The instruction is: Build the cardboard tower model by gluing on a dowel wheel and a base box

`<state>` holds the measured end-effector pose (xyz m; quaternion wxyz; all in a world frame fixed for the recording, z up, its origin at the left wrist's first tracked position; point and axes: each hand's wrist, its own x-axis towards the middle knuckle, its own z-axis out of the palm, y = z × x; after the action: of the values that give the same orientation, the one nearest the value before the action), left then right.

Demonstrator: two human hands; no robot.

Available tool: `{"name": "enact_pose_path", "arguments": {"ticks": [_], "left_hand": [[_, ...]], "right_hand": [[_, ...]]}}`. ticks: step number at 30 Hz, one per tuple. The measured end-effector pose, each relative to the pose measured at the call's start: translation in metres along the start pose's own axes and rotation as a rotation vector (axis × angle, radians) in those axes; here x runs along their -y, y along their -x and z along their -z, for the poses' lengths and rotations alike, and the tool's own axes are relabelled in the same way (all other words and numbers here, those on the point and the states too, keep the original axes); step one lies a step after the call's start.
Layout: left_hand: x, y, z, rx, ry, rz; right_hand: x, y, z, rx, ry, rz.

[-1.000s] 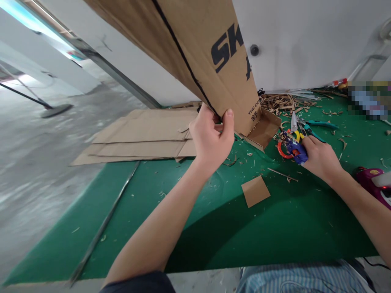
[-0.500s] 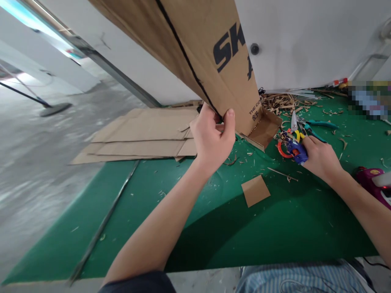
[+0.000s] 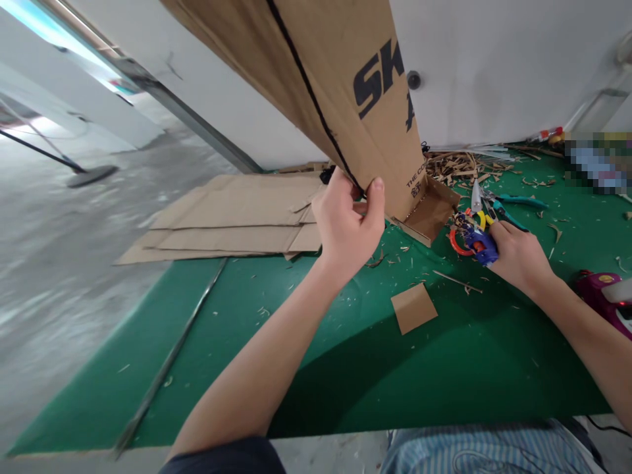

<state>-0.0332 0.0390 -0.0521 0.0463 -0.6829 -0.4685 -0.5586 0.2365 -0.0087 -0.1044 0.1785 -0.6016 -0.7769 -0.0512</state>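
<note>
A tall brown cardboard piece [image 3: 340, 85] with black print and a long black line rises, leaning, from the table. My left hand [image 3: 348, 224] is closed in a pinch at its lower edge, where the black line ends. Farther right, my right hand [image 3: 518, 253] has its fingers curled in at a cluster of tools. A blue-purple tool [image 3: 481, 247] touches that hand, beside an orange-red ring-shaped handle [image 3: 459, 243] and yellow parts. What the fingertips grip is hidden. Teal-handled pliers [image 3: 518, 199] lie just behind. A small cardboard square [image 3: 413, 309] lies between my forearms.
Flat cardboard sheets [image 3: 232, 210] are stacked at the left on the green table [image 3: 345, 368]. Shredded cardboard scraps [image 3: 454, 164] pile against the wall. An open cardboard flap or tray [image 3: 432, 214] sits at the tall piece's foot. A purple device [image 3: 600, 293] stands at the right edge.
The tall cardboard and my left hand appear slightly farther right, with a small shift of the whole view. My right hand stays at the tools.
</note>
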Motion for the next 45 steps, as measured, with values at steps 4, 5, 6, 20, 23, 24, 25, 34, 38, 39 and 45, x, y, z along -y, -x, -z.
{"name": "enact_pose_path", "arguments": {"ticks": [4,5,6,20,23,24,25,34,38,39,45], "left_hand": [[-0.002,0.0,0.001,0.019,-0.001,0.033],[-0.002,0.0,0.001,0.019,0.003,0.037],[-0.001,0.0,0.001,0.022,0.007,0.04],[0.002,0.0,0.001,0.011,0.041,-0.007],[0.0,0.0,0.001,0.015,0.046,-0.008],[0.0,0.0,0.002,0.018,0.046,-0.008],[0.0,-0.001,0.002,0.02,0.046,-0.007],[-0.002,0.0,0.002,0.027,0.045,0.01],[-0.002,0.0,0.002,0.032,0.031,0.027],[-0.002,0.0,0.002,0.034,0.029,0.027],[-0.007,0.0,0.004,0.056,0.001,0.032]], "right_hand": [[0.001,-0.001,0.0,0.018,0.012,-0.013],[0.002,-0.002,-0.001,0.025,0.015,-0.015],[0.002,-0.002,-0.001,0.031,0.016,-0.017],[0.003,-0.004,-0.002,0.047,0.008,-0.015],[0.003,-0.004,-0.004,0.033,0.01,-0.013],[0.003,-0.004,-0.005,0.028,0.01,-0.011],[0.003,-0.004,-0.005,0.024,0.01,-0.009],[0.002,-0.004,-0.007,0.008,0.011,0.001],[0.003,-0.005,-0.006,0.015,0.014,-0.008],[0.003,-0.005,-0.006,0.017,0.014,-0.008],[0.003,-0.005,-0.007,0.019,0.008,-0.005]]}}
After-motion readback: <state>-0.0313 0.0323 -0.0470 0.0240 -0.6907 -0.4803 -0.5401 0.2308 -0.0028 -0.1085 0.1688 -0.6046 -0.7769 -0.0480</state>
